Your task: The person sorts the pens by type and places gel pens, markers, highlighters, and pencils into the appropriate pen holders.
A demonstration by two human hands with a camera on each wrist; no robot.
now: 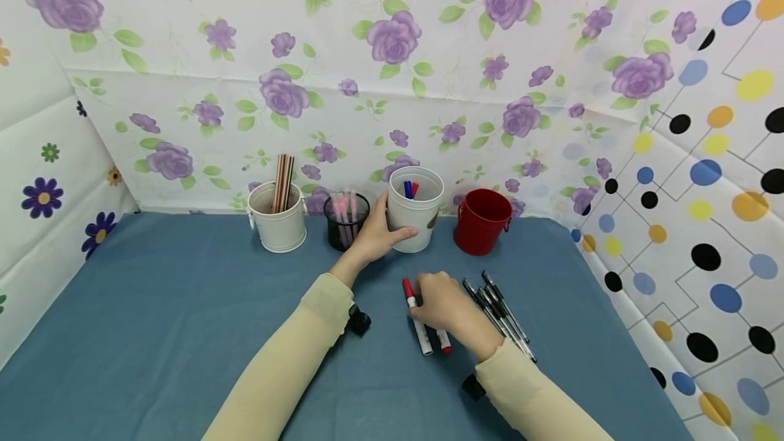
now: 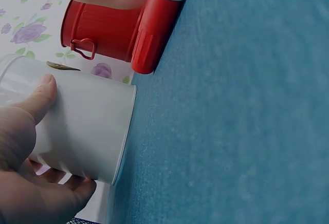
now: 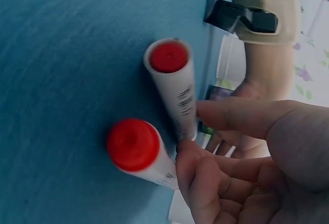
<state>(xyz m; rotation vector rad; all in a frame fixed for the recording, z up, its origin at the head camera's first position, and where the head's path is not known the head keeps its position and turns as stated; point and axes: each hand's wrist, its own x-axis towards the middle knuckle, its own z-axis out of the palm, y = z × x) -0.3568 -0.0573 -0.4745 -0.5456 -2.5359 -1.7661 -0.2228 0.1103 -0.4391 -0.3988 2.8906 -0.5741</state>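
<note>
my right hand is down on the blue cloth, fingers curled over two red markers that lie side by side. in the right wrist view the fingertips pinch the marker nearer the hand; the other one just touches it. i can't tell if the grip is firm yet.

my left hand is wrapped around the side of the white cup, thumb on one side and fingers on the other. the cup stands upright at the back of the cloth. it already has a blue and a red marker in it.

the markers point away from me and a bit to the left, red caps at the far end. so the cup is straight ahead of the right hand, just past the cap ends. the right hand is the one on the markers; the left hand only holds the cup.

next to the cup on the right is a red bucket. on its left is a black mesh cup with pink pens, then a white bucket with pencils. a bunch of black pens lies just right of my right hand.

my hand covers the middle of both markers. the left wrist view cuts off the cup's top, so i can't see inside there.
</note>
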